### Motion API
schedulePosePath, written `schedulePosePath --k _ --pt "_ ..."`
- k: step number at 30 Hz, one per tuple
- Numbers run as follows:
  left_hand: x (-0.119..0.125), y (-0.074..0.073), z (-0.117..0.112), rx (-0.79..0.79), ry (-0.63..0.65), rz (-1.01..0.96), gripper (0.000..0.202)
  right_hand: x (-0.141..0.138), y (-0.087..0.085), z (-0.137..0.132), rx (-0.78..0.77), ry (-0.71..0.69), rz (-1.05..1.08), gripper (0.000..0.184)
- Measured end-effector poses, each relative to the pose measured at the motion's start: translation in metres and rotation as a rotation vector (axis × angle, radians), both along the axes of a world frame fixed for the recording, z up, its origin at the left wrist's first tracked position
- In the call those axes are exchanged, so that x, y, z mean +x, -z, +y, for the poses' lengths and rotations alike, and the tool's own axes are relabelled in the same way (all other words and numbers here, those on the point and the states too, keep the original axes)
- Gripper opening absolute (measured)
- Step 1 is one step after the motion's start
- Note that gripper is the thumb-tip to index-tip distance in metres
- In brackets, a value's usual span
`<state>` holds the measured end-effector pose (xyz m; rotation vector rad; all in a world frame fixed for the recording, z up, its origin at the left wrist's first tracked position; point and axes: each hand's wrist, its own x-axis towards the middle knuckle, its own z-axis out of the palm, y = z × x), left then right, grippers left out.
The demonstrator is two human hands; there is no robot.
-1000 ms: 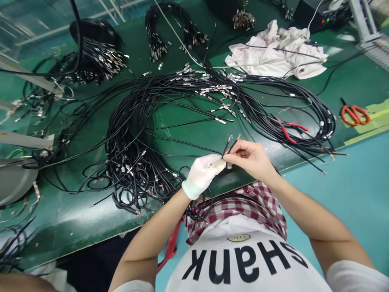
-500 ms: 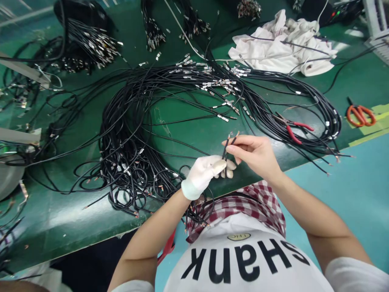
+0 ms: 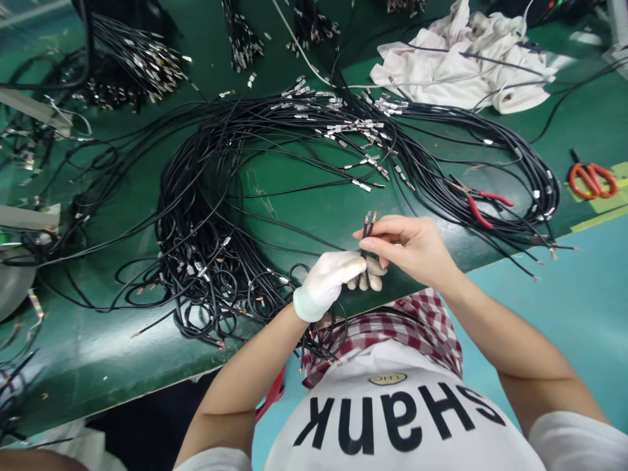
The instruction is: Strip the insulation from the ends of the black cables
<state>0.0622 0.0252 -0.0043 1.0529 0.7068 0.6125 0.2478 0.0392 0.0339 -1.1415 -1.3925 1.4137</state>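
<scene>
Two short black cable ends (image 3: pixel 367 230) with bare copper tips stand side by side above the bench's front edge. My left hand (image 3: pixel 333 278), in a white glove, pinches them lower down between thumb and fingers. Bare and ungloved, my right hand (image 3: pixel 405 245) grips the same cables just below their tips with thumb and forefinger. To the left of my gloved hand lies a thick tangle of black cables (image 3: pixel 196 216), with stripped copper ends toward the front. Silver crimp terminals (image 3: pixel 360 127) sit on many cable ends beyond my hands.
Red-handled pliers (image 3: pixel 477 201) rest on the coiled cables at the right. Farther right are orange-handled scissors (image 3: pixel 591 180) near yellow tape. A crumpled white cloth (image 3: pixel 456 65) lies at the back, and more bundles of terminated wires (image 3: pixel 147 62) at the back left.
The two cable ends now stand closer to parallel, their tips nearer each other. My right hand has shifted slightly left along them. The whole view has moved a little.
</scene>
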Motion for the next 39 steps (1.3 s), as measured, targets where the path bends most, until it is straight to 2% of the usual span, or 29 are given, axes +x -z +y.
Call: schedulePosePath --k 7,13,19,23,28,35,39 --pt "0.001 0.001 -0.001 0.020 0.003 0.046 0.044 0.001 -0.005 -0.001 -0.054 -0.038 -0.093 0.033" --pt "0.001 -0.002 -0.001 0.048 -0.036 0.074 0.040 0.001 -0.005 0.001 0.073 -0.045 -0.265 0.032" --pt "-0.001 -0.007 -0.001 0.048 -0.038 0.081 0.036 0.005 -0.009 0.007 -0.017 0.083 -0.019 0.029" --pt "-0.002 -0.008 -0.003 0.057 -0.024 0.104 0.035 0.005 -0.014 0.011 -0.007 0.129 0.013 0.026" --pt "-0.001 -0.008 -0.003 0.074 0.011 0.107 0.035 0.008 -0.012 0.016 -0.018 0.093 0.020 0.027" --pt "-0.001 -0.009 -0.003 0.114 0.044 0.116 0.033 0.016 -0.009 0.024 -0.259 -0.010 0.174 0.030" --pt "0.000 -0.009 -0.004 0.089 0.049 0.100 0.032 0.016 -0.009 0.023 -0.246 0.001 0.161 0.030"
